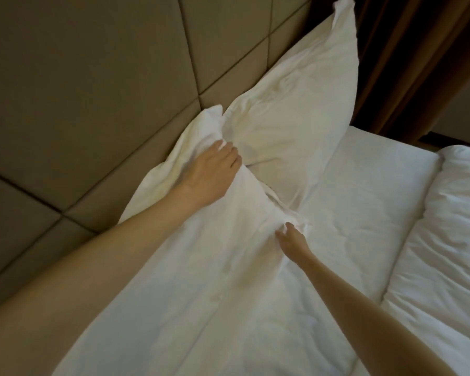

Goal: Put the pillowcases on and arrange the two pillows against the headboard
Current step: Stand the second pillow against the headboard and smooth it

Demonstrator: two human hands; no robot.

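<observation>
The padded headboard (87,85), tan and divided by dark seams into large panels, filled the upper left of the view. Below it lay the bed (364,202) under a white sheet, with a rumpled white duvet (445,240) bunched along the bed's right edge. A brown curtain (407,50) hung past the headboard's far end. Both pillows wore white cases. The near pillow (201,267) lay along the head edge of the bed, its long side up against the headboard and its far corners reaching the middle of that edge. The far pillow (291,104) stood propped and tilted against the headboard toward the far corner of the bed, its top corner poking above the headboard's end, its lower corner touching the near pillow. The left hand (215,172), arm bare, lay on the near pillow's far upper corner with fingers curled narrowly into the fabric, gripping that corner beside the headboard. The right hand (291,237) pinched the loose, puckered case at the near pillow's far lower corner, thumb and fingers closed on the cloth where it met the sheet.
</observation>
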